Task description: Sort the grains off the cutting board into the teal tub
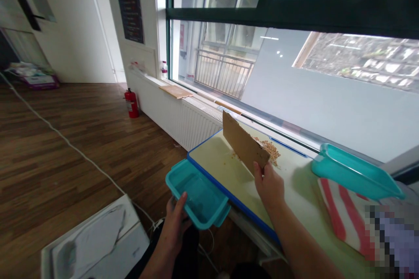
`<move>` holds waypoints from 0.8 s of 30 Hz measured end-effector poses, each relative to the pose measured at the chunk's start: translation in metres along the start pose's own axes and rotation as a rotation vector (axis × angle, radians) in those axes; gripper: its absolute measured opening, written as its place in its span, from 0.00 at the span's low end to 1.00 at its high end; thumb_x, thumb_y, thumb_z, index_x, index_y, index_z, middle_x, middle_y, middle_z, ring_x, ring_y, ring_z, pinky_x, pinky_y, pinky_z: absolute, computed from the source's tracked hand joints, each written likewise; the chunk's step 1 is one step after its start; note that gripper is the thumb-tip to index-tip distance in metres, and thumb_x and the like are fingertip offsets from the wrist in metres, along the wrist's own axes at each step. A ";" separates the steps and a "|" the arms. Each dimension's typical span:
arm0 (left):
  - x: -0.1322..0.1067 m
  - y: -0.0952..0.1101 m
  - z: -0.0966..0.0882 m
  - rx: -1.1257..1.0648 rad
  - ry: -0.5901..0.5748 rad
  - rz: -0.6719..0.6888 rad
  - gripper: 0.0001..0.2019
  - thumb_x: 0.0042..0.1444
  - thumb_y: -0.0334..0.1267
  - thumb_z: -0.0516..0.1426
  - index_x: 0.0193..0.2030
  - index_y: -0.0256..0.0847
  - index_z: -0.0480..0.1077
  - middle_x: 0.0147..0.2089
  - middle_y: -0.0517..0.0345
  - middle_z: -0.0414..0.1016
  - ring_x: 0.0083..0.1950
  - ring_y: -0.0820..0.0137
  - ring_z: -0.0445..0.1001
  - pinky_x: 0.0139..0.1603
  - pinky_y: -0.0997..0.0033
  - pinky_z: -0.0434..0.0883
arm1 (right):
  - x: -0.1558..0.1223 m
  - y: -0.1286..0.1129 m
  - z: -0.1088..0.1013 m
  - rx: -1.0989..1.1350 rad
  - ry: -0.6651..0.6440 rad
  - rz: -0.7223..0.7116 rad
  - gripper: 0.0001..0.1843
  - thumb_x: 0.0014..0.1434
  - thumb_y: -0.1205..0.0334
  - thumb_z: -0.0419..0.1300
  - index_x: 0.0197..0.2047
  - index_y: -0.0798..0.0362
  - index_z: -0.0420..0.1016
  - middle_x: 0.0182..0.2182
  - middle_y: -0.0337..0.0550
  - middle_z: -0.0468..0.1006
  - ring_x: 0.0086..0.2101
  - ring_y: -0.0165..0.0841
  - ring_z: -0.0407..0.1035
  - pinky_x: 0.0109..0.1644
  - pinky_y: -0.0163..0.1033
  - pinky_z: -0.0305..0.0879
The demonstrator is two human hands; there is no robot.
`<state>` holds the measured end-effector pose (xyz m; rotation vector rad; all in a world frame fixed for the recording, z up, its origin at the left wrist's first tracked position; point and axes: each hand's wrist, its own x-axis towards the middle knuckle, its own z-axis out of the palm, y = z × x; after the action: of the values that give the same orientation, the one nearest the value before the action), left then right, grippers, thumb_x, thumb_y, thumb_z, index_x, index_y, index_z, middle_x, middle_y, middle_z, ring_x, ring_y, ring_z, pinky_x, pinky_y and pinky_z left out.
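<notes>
My right hand (270, 183) grips one end of a piece of brown cardboard (244, 141), which stands on edge on the pale board (209, 152) with a blue rim. Behind the cardboard lies a spread of small tan grains or beans (271, 150), partly hidden by it. A few more bits show on its near side. Below the table's near edge, my left hand (177, 211) holds a teal plastic container (199, 196) by its side, thumb over the rim. Its inside looks bare.
A second teal container (356, 170) stands at the right, beside a red and white striped cloth (340, 209). The window and radiator (199, 117) border the far side. A white cable (81, 152) crosses the floor near a white box (98, 239); a fire extinguisher (131, 103) stands farther off.
</notes>
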<state>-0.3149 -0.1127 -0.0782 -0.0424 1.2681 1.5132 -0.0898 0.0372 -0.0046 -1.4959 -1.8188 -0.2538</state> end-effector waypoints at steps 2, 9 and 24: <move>0.001 0.000 -0.001 0.007 -0.002 0.004 0.34 0.61 0.52 0.62 0.70 0.47 0.56 0.65 0.42 0.72 0.55 0.55 0.80 0.53 0.52 0.77 | 0.000 -0.001 0.000 0.006 -0.004 -0.004 0.25 0.65 0.45 0.45 0.35 0.55 0.74 0.23 0.48 0.74 0.21 0.35 0.64 0.27 0.37 0.50; 0.002 -0.003 -0.003 0.012 -0.006 0.027 0.35 0.60 0.53 0.63 0.70 0.47 0.57 0.65 0.41 0.72 0.57 0.53 0.79 0.53 0.50 0.77 | -0.001 -0.002 -0.002 0.013 -0.009 -0.016 0.24 0.65 0.45 0.46 0.35 0.54 0.72 0.23 0.48 0.75 0.22 0.35 0.64 0.27 0.36 0.50; -0.001 -0.003 0.002 0.012 -0.016 0.031 0.35 0.61 0.52 0.62 0.70 0.46 0.57 0.66 0.40 0.71 0.60 0.53 0.77 0.53 0.51 0.77 | -0.007 -0.011 -0.009 0.035 -0.016 -0.079 0.26 0.66 0.41 0.45 0.34 0.53 0.72 0.21 0.46 0.75 0.20 0.35 0.66 0.27 0.36 0.52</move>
<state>-0.3110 -0.1124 -0.0792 -0.0025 1.2702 1.5288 -0.0955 0.0233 0.0003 -1.4079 -1.8882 -0.2482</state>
